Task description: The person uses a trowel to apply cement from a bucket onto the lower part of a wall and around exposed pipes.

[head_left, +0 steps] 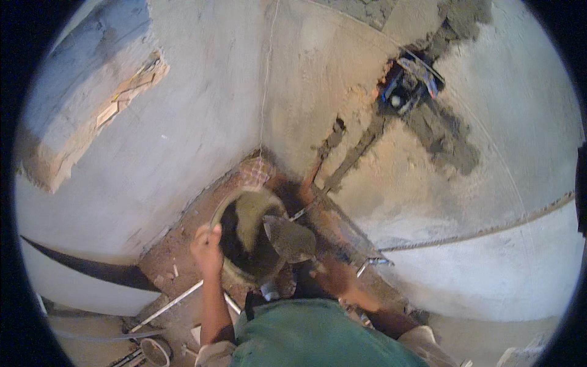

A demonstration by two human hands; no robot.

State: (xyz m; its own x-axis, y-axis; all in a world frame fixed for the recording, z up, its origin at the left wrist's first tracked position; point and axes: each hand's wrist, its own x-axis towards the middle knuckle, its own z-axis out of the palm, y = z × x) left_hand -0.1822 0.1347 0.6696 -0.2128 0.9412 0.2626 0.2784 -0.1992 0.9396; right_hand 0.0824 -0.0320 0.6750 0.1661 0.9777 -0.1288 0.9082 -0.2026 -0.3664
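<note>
My left hand [208, 248] is closed on the left rim of a round mortar pan [259, 211]. Dark grey wet mortar [235, 241] lies inside it, mostly along the left and lower side. Over the pan's right edge is the grey, mortar-smeared blade of a trowel [292, 240]. My right hand [333, 278], somewhat blurred, is closed around the trowel's handle, just right of the pan.
Two plastered walls meet in a corner ahead. A recessed box [406, 85] with fresh mortar sits in the right wall; a rough opening [125, 98] cuts the left one. White pipes [168, 306] and a small bucket [155, 353] lie on the floor at lower left.
</note>
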